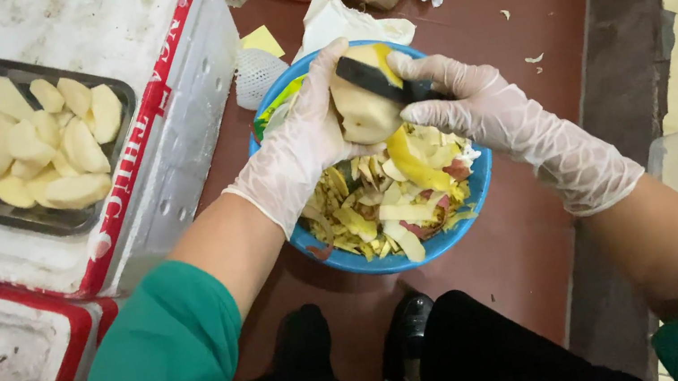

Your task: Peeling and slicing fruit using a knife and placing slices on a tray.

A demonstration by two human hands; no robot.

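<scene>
Left hand [296, 147] grasps half-peeled fruit [362, 105]; right hand [480, 109] clenched on black peeler [376, 80] against it; both above blue bowl [462, 221] of peelings [395, 200].

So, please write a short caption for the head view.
Gloved left hand holds fruit; right hand peels it over blue bowl.

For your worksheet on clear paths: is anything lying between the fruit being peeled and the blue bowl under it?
Nothing visible does. The left hand holds the fruit directly above the blue bowl, the right hand holds a peeler against it, and peel hangs straight down.
</scene>
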